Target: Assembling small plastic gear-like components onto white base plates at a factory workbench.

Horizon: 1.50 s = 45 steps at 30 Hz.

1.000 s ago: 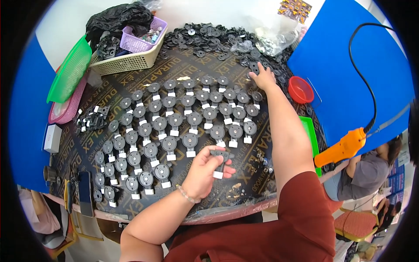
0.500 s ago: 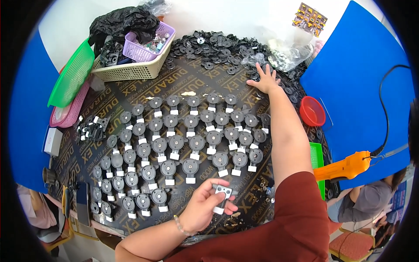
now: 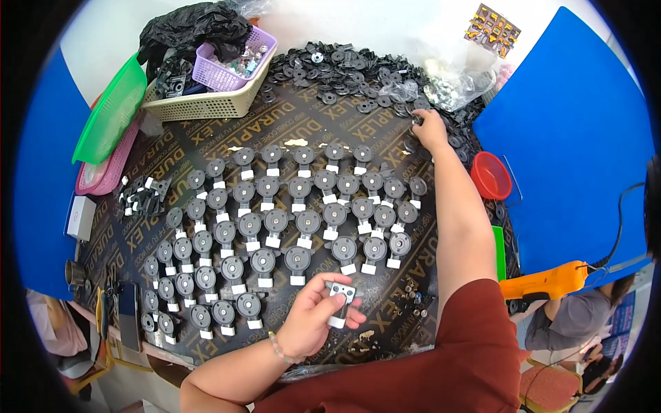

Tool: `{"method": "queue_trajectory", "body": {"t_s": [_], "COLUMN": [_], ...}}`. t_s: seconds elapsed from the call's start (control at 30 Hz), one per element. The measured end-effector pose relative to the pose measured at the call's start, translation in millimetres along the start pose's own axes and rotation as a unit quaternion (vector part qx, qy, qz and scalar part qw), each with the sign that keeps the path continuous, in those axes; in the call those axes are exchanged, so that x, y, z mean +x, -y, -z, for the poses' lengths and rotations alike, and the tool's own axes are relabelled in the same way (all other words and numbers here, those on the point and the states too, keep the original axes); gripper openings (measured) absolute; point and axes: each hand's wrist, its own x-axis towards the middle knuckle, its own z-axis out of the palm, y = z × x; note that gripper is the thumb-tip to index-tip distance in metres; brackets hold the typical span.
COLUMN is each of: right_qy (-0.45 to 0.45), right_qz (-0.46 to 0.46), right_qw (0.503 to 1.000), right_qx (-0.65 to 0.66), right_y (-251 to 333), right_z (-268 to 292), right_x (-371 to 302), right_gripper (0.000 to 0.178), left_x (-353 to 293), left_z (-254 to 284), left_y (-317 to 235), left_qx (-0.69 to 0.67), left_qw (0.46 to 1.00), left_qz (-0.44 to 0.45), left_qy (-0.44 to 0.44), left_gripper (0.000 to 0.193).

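Near the front edge, my left hand (image 3: 313, 323) is closed around a small black bracket (image 3: 340, 297) with a pale plate and a white end, the thumb pressed on its face. My right arm stretches to the far right, where my right hand (image 3: 432, 131) has its fingers pinched at the edge of a heap of black disc parts (image 3: 344, 72). A small black part (image 3: 416, 121) shows at those fingertips; its exact shape is too small to tell. Between the hands, several assembled black discs with white-tipped stems (image 3: 297, 258) lie in curved rows on the dark table (image 3: 275, 337).
Baskets, one cream (image 3: 206, 109) and one purple (image 3: 224, 76), stand at the back left beside a green basket (image 3: 110, 113). At right are a red bowl (image 3: 491, 175) and an orange power tool (image 3: 544, 281). Loose black-and-white pieces (image 3: 143, 195) lie at left.
My right hand has gone from spread fingers over the heap to a pinch, slightly lower and to the right. My left hand still holds the bracket, shifted a little left and up.
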Motion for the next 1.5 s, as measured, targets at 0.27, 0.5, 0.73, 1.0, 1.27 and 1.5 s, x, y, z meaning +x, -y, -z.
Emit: {"method": "queue_trajectory", "body": {"t_s": [0.27, 0.5, 0.73, 1.0, 1.27, 1.5], "right_qy": [0.025, 0.405, 0.231, 0.338, 0.304, 0.187], "right_qz": [0.011, 0.333, 0.412, 0.29, 0.115, -0.11], "right_qw": [0.966, 0.826, 0.861, 0.87, 0.836, 0.785], "right_qx": [0.259, 0.205, 0.187, 0.212, 0.442, 0.58], "right_y": [75, 230, 233, 228, 206, 188], "right_z": [108, 144, 102, 123, 157, 171], "right_x": [-74, -232, -344, -365, -327, -297], "right_gripper": [0.039, 0.031, 0.021, 0.012, 0.016, 0.02], "left_x": [9, 4, 6, 11, 9, 3], "left_z": [-3, 9, 6, 14, 3, 0], "left_y": [-14, -40, -46, -45, -36, -25], "left_qx": [0.005, -0.009, -0.006, -0.011, 0.024, 0.045], "left_qw": [0.99, 0.969, 0.963, 0.967, 0.983, 0.992], "left_qz": [-0.131, -0.232, -0.259, -0.245, -0.18, -0.115], "left_qy": [-0.048, -0.081, -0.075, -0.072, -0.033, 0.006], "left_gripper": [0.024, 0.03, 0.03, 0.028, 0.027, 0.026]}}
